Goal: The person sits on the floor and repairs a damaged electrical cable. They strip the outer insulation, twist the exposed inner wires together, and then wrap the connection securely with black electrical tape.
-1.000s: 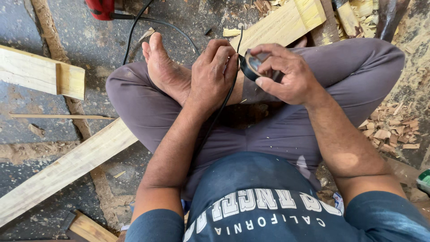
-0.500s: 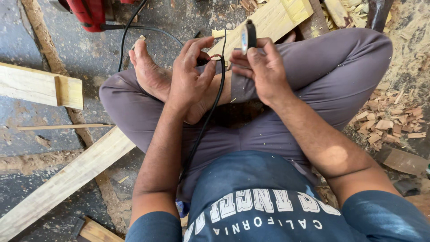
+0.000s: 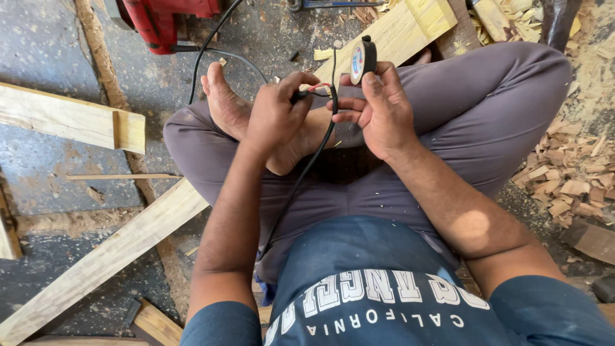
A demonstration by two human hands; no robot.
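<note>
I sit cross-legged on the floor with both hands raised over my lap. My left hand (image 3: 277,114) pinches a black cable (image 3: 306,168) near its end, where bare red wire shows. My right hand (image 3: 378,109) holds a roll of black tape (image 3: 363,60) upright between thumb and fingers, just right of the cable end. A thin strip of tape runs down from the roll toward the cable. The cable loops down across my lap toward my waist.
A red power tool (image 3: 168,19) lies at the top left with black cords leading from it. Wooden planks (image 3: 70,119) lie at left, a long one (image 3: 102,256) passes under my leg, another (image 3: 397,32) lies behind. Wood chips (image 3: 570,173) pile at right.
Both hands have risen and stayed close together. The tape roll has been turned upright and lifted above the cable end, and the view has shifted so the red tool shows more.
</note>
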